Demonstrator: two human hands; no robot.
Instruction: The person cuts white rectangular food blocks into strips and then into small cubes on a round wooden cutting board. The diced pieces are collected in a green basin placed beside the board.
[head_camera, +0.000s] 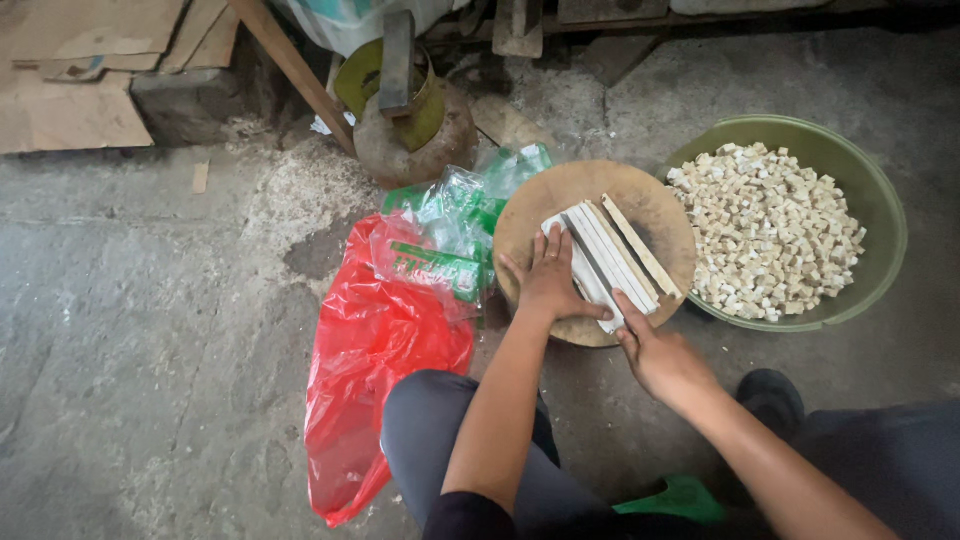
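Observation:
A round wooden cutting board (655, 205) lies on the concrete floor. On it rests a pale block cut into long slabs (618, 250). My left hand (548, 280) presses flat on the block's left side. My right hand (655, 350) grips a knife (590, 262) whose blade runs lengthwise between the slabs. One thin slab leans apart at the right edge of the block.
A green basin (880, 200) full of small pale cubes stands right of the board. Clear plastic wrappers with green print (450, 215) and a red plastic bag (365, 370) lie to the left. A rusty round tin (415, 125) and wood scraps sit behind.

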